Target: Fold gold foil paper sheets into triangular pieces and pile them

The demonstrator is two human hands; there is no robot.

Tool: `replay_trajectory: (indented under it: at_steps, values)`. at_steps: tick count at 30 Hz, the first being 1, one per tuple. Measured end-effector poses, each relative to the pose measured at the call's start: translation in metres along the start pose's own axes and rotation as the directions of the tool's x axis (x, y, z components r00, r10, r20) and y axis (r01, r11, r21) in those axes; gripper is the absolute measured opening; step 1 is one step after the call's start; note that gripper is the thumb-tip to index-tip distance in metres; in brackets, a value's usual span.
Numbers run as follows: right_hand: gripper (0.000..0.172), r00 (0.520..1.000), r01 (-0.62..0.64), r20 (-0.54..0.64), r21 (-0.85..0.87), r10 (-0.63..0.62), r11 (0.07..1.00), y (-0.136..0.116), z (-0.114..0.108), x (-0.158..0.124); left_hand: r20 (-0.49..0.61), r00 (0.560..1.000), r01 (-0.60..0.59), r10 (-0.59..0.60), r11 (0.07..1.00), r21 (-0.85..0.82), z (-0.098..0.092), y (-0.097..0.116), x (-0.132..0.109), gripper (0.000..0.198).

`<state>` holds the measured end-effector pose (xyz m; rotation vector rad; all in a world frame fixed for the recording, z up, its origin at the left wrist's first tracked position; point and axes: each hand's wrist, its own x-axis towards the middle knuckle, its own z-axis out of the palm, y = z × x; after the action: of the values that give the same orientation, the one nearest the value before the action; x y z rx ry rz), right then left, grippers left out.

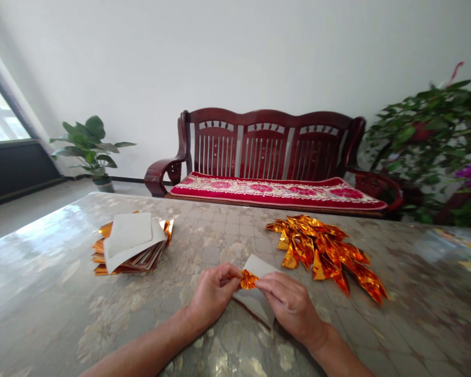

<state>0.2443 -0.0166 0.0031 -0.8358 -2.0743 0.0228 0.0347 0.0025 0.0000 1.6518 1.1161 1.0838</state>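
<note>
Between my hands is a small piece of shiny gold-orange foil paper [248, 279], partly folded. My left hand [215, 289] pinches its left side between thumb and fingers. On the other side, my right hand [292, 303] has its fingers closed on the foil's right edge. Beneath both hands lies a pale sheet of paper [259, 306], white side up, partly hidden by the right hand. To the right rests a pile of folded gold foil pieces [322, 246], pointed in shape. A loose stack of foil-backed paper sheets [131, 243] sits to the left.
The table [55, 293] has a glossy patterned cover. Clear plastic packaging [451, 243] lies near its right edge. Behind stands a dark red wooden bench [261, 141] with a red floral cushion [275, 191]. Potted plants [92, 144] flank the bench on both sides.
</note>
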Motion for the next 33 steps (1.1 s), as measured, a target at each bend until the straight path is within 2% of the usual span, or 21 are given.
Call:
replay_trajectory:
  at_steps: [7,10,13,17,22,26,29,33]
  values:
    - [0.023,1.0,0.003,0.009,-0.006,-0.003,1.0,0.0,0.001,0.0,-0.009,1.0,0.015,-0.015,1.0,0.005,-0.001,-0.003,0.001,0.012]
    - [0.024,1.0,-0.001,-0.008,-0.029,0.0,1.0,0.003,0.001,-0.001,0.046,0.999,0.003,0.0,0.998,-0.066,-0.001,-0.004,0.001,0.016]
    - [0.024,1.0,0.002,-0.025,-0.044,-0.003,0.999,0.005,-0.001,-0.003,0.113,0.991,-0.056,0.072,0.988,-0.143,-0.002,-0.005,-0.001,0.026]
    - [0.023,1.0,-0.002,-0.018,-0.039,0.001,0.999,0.006,-0.002,-0.003,0.106,0.983,-0.144,0.148,0.989,-0.04,-0.009,-0.002,-0.002,0.034]
    - [0.02,0.999,-0.031,-0.042,-0.012,0.03,0.999,0.005,-0.003,-0.001,0.136,0.977,-0.167,0.165,0.986,0.007,-0.018,0.003,-0.003,0.035]
    - [0.02,0.998,-0.045,-0.049,-0.013,0.044,0.999,0.005,-0.004,0.001,0.063,0.988,-0.147,0.14,0.982,0.117,-0.018,-0.007,-0.001,0.03]
    - [0.021,0.998,-0.041,-0.041,-0.022,0.04,0.999,0.005,-0.004,0.0,0.027,0.985,-0.174,0.172,0.965,0.195,-0.017,-0.015,0.001,0.03]
    - [0.022,0.999,-0.033,-0.023,-0.036,0.032,0.999,0.007,-0.003,-0.003,0.086,0.965,-0.262,0.248,0.934,0.243,-0.019,-0.015,0.003,0.03]
